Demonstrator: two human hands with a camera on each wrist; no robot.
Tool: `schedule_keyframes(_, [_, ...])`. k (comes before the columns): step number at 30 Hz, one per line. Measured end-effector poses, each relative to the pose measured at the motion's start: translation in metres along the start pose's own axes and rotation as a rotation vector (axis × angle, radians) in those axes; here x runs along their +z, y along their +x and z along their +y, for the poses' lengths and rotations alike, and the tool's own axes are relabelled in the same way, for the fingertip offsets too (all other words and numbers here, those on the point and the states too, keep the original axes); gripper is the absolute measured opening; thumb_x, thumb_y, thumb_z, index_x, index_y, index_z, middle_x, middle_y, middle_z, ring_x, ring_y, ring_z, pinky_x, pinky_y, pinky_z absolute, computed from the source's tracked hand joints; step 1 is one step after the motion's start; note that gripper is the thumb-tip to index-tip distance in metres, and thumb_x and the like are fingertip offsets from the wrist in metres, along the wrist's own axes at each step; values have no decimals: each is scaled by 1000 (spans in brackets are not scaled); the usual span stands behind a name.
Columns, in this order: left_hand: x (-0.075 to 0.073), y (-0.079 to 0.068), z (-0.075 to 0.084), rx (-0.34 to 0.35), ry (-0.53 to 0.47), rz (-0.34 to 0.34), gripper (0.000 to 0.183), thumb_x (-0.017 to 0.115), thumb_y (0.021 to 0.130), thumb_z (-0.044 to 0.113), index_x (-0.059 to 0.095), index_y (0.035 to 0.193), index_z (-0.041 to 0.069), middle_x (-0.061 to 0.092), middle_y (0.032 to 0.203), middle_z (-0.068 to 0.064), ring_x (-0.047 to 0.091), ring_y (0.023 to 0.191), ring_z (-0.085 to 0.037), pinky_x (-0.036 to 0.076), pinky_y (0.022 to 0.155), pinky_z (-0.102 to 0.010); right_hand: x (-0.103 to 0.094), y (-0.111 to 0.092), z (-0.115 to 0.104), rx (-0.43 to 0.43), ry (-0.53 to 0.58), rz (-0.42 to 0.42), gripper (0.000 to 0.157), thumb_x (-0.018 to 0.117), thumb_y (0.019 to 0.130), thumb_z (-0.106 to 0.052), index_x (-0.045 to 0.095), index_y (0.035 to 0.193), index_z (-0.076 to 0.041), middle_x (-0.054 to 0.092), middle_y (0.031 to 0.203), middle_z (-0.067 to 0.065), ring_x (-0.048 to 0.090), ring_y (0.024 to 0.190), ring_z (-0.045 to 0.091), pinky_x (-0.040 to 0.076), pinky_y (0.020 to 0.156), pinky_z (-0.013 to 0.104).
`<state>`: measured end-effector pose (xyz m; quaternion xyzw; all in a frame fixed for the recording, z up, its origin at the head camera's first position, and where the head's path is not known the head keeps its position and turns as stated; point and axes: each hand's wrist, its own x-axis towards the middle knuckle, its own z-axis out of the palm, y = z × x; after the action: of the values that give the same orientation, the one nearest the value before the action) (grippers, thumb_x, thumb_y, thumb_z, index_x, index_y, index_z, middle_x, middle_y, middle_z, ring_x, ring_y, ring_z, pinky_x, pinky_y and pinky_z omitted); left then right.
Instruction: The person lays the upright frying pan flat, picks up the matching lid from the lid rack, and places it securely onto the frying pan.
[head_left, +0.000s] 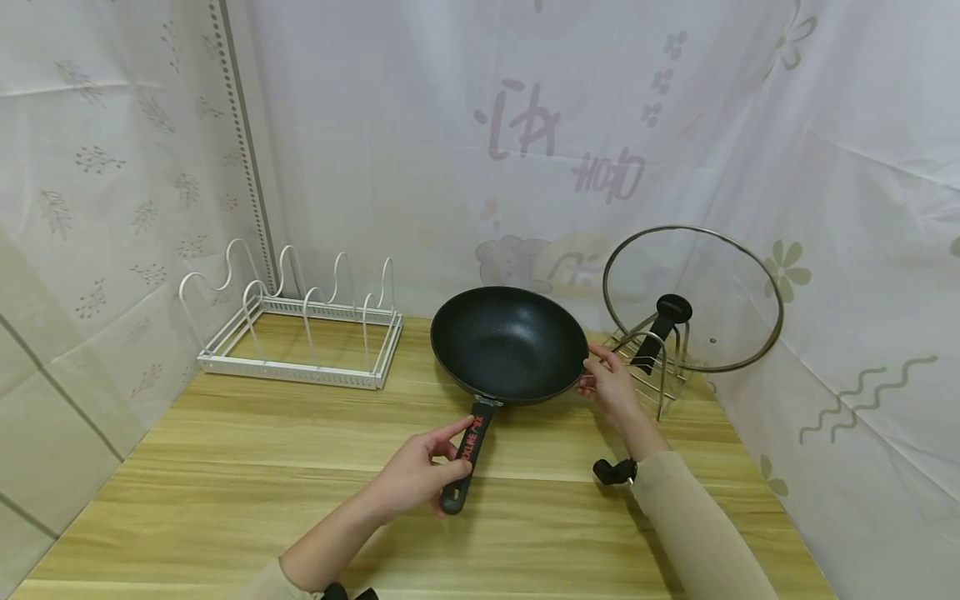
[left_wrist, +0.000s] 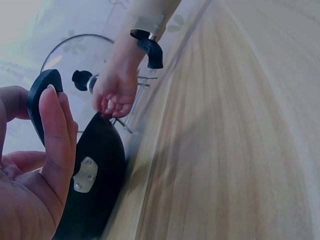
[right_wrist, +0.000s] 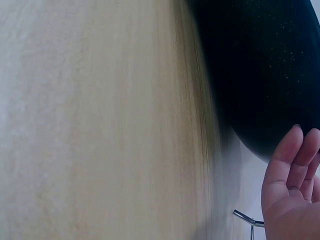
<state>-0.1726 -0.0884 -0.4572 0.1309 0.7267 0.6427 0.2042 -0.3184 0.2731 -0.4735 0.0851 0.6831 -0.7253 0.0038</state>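
A black wok [head_left: 510,342] is at the middle of the table, its open side facing up and its handle [head_left: 480,433] toward me. My left hand [head_left: 416,475] grips that handle with thumb and fingers, as the left wrist view also shows. On the right side, my right hand [head_left: 611,387] pinches the wok's rim, thumb above and fingers underneath. The right wrist view has the fingers [right_wrist: 281,165] against the wok's dark outer wall [right_wrist: 260,75]. Red lettering runs along the handle, and a riveted metal bracket [left_wrist: 86,175] joins it to the wok.
A white rack [head_left: 300,375] with several wavy dividers stands at the back left. Right of the wok, a small metal wire rack [head_left: 663,392] holds a glass lid [head_left: 720,292] upright, its black knob [head_left: 674,308] facing me. Patterned curtains [head_left: 420,150] border the wooden table [head_left: 300,467].
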Motion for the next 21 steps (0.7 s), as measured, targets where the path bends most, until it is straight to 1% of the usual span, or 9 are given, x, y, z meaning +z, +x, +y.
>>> schedule_keyframes(6, [-5, 2, 0, -11, 15, -5, 68, 72, 103, 17, 50, 167, 23, 62, 103, -11, 61, 49, -16, 60, 49, -41, -2, 0, 0, 12, 7, -2, 58, 55, 115, -15, 38, 170, -14, 59, 88, -4, 62, 69, 9, 62, 76, 29])
schedule_keyframes(12, [-9, 2, 0, -9, 23, 12, 63, 72, 105, 20, 52, 166, 24, 65, 99, -11, 63, 49, -18, 61, 49, -47, -3, 0, 1, 19, -8, -17, 61, 54, 115, -15, 36, 173, -17, 60, 90, -4, 63, 70, 9, 62, 76, 28])
schedule_keyframes(18, [-14, 3, 1, -13, 25, 29, 60, 71, 106, 21, 55, 164, 24, 66, 99, -11, 64, 52, -18, 61, 50, -47, -3, -1, 2, 13, 2, -31, 63, 53, 115, -14, 32, 175, -17, 60, 82, -4, 63, 69, 10, 60, 74, 28])
schedule_keyframes(21, [-16, 3, 0, -12, 32, 43, 59, 70, 106, 20, 57, 163, 22, 68, 100, -11, 65, 56, -17, 61, 51, -43, -2, -2, 2, 14, 14, -35, 64, 53, 115, -13, 31, 175, -17, 60, 79, -4, 63, 68, 10, 60, 73, 27])
